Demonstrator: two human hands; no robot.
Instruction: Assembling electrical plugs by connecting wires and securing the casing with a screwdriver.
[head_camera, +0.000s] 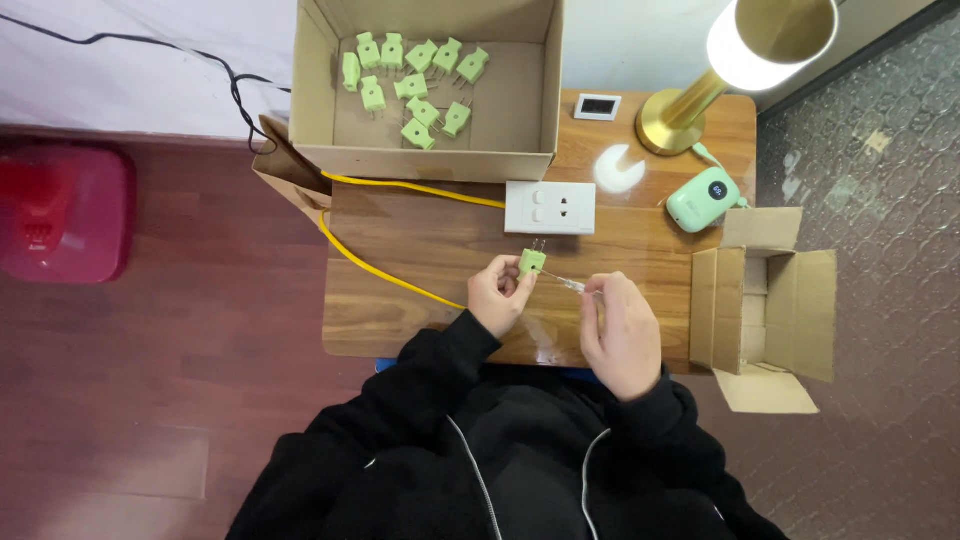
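Note:
My left hand (497, 296) pinches a small green plug (531, 262) with its metal prongs pointing away from me, toward a white socket block (550, 207). In my right hand (620, 332) is a thin clear-handled screwdriver (568, 283), its tip touching the plug's side. Both hands hover over the wooden table (420, 250) near its front edge. A yellow cable (385, 270) runs from the socket block across the table to the left.
A large cardboard box (425, 150) at the back holds several green plugs (412, 88). A gold lamp (700, 95), a green device (702, 199) and a small white display (598, 106) sit back right. An open cardboard box (765, 300) stands at the right. A red stool (60, 210) is on the floor.

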